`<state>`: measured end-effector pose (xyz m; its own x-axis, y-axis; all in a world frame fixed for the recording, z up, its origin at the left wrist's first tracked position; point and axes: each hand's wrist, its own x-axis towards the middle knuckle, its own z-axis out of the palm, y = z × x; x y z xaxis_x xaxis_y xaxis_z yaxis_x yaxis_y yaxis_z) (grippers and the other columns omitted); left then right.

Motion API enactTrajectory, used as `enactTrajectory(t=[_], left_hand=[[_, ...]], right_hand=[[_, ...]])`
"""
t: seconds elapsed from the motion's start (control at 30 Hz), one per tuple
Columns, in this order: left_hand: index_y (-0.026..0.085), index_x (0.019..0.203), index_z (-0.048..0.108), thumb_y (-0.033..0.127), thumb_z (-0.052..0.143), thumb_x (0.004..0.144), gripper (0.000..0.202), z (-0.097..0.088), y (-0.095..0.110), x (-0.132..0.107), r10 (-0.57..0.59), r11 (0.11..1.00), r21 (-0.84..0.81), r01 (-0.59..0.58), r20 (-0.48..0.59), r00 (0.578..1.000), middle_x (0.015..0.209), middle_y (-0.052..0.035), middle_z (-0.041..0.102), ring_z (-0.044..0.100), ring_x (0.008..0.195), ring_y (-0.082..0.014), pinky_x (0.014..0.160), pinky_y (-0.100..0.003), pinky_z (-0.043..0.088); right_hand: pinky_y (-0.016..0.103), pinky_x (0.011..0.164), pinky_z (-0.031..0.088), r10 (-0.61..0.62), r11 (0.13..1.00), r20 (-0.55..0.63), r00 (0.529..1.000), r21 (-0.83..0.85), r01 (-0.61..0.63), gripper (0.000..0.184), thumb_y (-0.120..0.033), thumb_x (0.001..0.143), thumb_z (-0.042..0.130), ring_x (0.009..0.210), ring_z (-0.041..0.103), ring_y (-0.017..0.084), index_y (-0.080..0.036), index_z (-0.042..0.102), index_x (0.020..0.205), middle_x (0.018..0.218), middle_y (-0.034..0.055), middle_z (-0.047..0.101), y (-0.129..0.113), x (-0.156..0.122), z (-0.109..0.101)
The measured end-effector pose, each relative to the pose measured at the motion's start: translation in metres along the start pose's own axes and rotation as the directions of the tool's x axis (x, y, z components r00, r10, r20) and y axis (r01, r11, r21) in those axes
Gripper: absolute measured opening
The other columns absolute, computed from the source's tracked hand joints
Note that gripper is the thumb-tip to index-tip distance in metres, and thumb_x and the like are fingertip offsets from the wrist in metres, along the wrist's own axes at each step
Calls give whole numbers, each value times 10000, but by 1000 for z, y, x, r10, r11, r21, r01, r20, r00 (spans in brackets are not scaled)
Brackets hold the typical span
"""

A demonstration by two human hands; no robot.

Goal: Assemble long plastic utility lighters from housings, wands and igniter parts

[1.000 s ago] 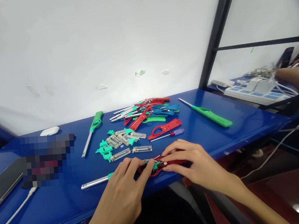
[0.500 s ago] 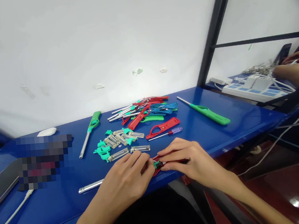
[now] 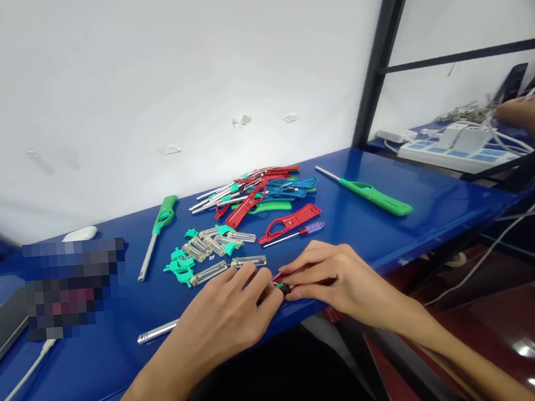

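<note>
Here, on the near side, a red lighter (image 3: 160, 331) is clasped by the left hand (image 3: 232, 308) and pinched by the right hand (image 3: 337, 275).

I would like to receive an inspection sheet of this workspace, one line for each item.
Surface: blue table, shiny.
Things in work: red lighter, mostly hidden, its metal end to the left.
Clutter: beyond it, a pile of lighter parts, clear tanks, teal pieces, a red shell, a screwdriver; a green lighter on each side; far left, a dark device and a pixelated patch.
Hands: left hand and right hand both hold the red lighter.
Cables: white cable at the patch; others hang at right.
Surroundings: marked white wall, black frame; right, a power strip and another person's hand.
</note>
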<state>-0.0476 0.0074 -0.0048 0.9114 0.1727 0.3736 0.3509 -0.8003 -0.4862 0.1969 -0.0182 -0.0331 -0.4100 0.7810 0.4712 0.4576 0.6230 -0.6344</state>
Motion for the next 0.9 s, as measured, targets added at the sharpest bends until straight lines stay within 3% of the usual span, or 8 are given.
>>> enactTrajectory(t=[0.47,0.7,0.9], left_hand=[[169,918,661,118,323,1123,399,0,-7,4,22,999,-26,-24,-60,998,839,-42,667,570,736,-206,626,-346,425],[177,867,640,111,359,1120,384,-2,-6,9,29,998,-49,-33,-75,997,800,-24,634,563,714,-187,603,-327,413],[164,1002,673,108,346,1118,351,-2,-2,0,-79,986,-152,71,-47,996,894,-47,670,604,786,-196,593,-312,458]], right_hand=[[319,898,610,59,997,-27,998,56,-57,198,-242,872,863,1003,769,199,-338,863,1046,1091,-30,853,-1,2,0],[299,916,583,100,992,-21,995,79,-98,163,-256,859,877,1001,759,183,-338,872,1000,1075,-48,854,0,3,-1],[312,895,592,154,982,-18,988,110,-151,152,-287,835,896,1004,754,196,-355,874,968,1066,-55,853,-2,2,-1]])
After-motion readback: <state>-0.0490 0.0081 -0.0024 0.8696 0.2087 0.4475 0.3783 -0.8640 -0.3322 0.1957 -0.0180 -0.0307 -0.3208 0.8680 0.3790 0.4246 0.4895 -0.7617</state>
